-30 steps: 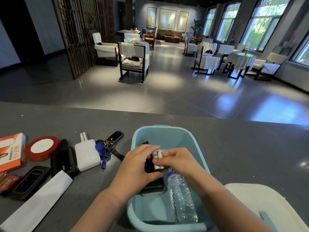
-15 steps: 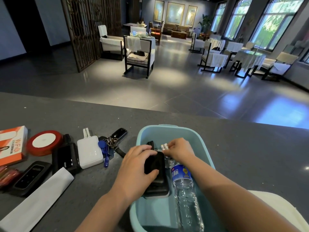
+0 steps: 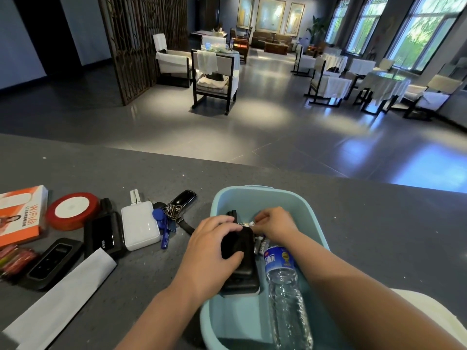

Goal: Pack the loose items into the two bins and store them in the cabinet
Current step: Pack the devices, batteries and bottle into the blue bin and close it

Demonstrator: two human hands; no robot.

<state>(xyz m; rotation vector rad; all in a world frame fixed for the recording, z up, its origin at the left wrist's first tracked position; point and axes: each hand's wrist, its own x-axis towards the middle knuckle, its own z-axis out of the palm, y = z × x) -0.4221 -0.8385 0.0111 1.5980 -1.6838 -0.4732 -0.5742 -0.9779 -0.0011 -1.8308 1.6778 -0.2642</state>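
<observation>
A light blue bin (image 3: 242, 195) stands on the dark counter (image 3: 379, 236) in front of me. Inside it lie a clear water bottle (image 3: 285, 296) with a blue label and a stack of black devices (image 3: 242, 276). My left hand (image 3: 212, 251) grips the top black device of that stack. My right hand (image 3: 275, 224) pinches a small white packet (image 3: 246, 224) at the far end of the bin. A second, cream-coloured bin (image 3: 429, 309) shows at the lower right, partly hidden by my right arm.
Loose items lie left of the blue bin: keys with a blue tag (image 3: 168, 215), a white power bank (image 3: 140, 228), a black power bank (image 3: 104, 234), a red tape roll (image 3: 73, 210), an orange box (image 3: 20, 213), a black device (image 3: 54, 261), a white paper strip (image 3: 58, 296).
Both hands have moved toward the far end of the bin. My right hand has carried the white packet past the bottle's cap, and my left hand has settled on the black device.
</observation>
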